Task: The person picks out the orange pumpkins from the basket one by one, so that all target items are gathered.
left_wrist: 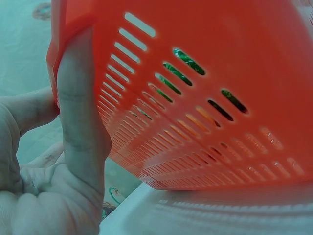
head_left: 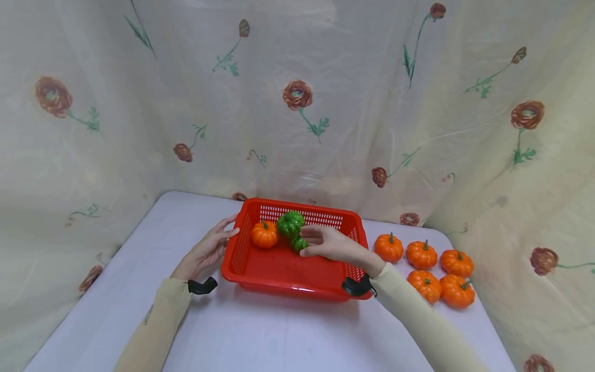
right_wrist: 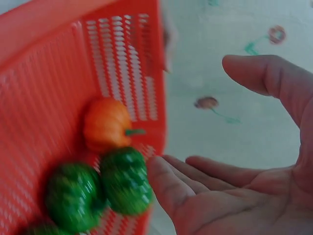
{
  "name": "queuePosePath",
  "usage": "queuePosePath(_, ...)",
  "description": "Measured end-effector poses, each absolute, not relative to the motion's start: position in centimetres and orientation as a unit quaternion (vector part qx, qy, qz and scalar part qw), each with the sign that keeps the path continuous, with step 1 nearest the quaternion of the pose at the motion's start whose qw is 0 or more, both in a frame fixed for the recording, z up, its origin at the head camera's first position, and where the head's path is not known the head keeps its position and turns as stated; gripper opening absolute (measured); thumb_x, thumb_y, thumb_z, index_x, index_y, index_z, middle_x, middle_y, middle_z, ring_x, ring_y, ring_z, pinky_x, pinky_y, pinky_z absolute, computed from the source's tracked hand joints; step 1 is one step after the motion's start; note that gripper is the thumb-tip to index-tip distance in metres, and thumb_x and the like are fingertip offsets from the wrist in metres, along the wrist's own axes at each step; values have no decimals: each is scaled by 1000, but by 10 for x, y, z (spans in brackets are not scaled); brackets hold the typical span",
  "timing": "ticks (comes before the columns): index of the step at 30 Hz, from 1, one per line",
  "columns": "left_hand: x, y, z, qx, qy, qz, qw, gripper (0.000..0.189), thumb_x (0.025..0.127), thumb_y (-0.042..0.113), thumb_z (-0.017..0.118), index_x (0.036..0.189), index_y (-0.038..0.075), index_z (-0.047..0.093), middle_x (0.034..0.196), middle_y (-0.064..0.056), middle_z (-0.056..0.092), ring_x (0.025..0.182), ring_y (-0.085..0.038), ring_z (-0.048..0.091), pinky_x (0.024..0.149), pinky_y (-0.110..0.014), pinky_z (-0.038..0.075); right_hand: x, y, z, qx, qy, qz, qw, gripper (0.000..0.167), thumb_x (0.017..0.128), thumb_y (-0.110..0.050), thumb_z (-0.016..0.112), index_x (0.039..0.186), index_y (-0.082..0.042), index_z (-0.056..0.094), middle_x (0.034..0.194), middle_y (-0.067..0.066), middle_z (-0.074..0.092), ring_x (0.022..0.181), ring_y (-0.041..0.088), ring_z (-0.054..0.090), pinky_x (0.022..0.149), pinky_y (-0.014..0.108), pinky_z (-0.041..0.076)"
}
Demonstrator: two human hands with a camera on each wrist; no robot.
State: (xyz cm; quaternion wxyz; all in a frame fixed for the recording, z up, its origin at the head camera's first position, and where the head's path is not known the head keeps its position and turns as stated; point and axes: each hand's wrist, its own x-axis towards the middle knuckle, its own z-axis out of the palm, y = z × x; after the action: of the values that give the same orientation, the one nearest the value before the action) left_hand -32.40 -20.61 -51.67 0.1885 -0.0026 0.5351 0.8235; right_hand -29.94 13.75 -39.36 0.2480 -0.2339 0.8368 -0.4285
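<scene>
A red plastic basket [head_left: 297, 281] with slotted walls stands on the white table. My left hand [head_left: 211, 250] holds its left rim, and in the left wrist view the thumb [left_wrist: 78, 98] lies against the outside of the wall. Inside the basket are an orange pumpkin [head_left: 264, 235] with a green stem and glossy green pumpkins [head_left: 291, 223], partly hidden by my right hand [head_left: 332, 244]. That hand is over the basket, thumb and fingers apart, with nothing between them. The right wrist view shows a green pumpkin [right_wrist: 126, 181] near its fingertips.
Several orange pumpkins [head_left: 421, 254] stand in two rows on the table [head_left: 297, 341], right of the basket. A pale curtain [head_left: 297, 51] with printed flowers hangs behind and at both sides.
</scene>
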Motion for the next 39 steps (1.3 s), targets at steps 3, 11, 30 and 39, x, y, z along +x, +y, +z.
queuePosePath(3,-324,-207,-517,-1,533,825,189,66,96,24,59,152,33,25,153,-10,36,127,-33,53,89,-36,55,-303,117,-405,-226,832,-432,265,75,85,-29,73,147,-5,37,146,10,48,136,29,44,110,41,43)
queuePosePath(11,-325,-206,-518,-2,532,826,188,63,97,21,59,151,33,28,151,-11,38,124,-31,55,88,-36,56,-313,81,-425,-208,837,-410,298,92,81,-35,76,152,-5,26,155,12,35,142,25,36,115,41,35)
queuePosePath(30,-325,-208,-515,-8,529,828,185,64,95,22,61,150,33,30,151,-8,38,128,-34,52,88,-38,56,-351,50,-438,-163,849,-412,287,88,83,-25,74,151,-2,25,156,15,31,142,29,32,120,44,25)
queuePosePath(39,-326,-207,-518,-11,533,825,186,63,95,22,61,149,34,32,150,-9,40,126,-34,53,88,-37,56,-362,34,-454,-172,866,-387,266,75,82,-24,74,143,1,37,132,14,52,112,24,51,108,40,40)
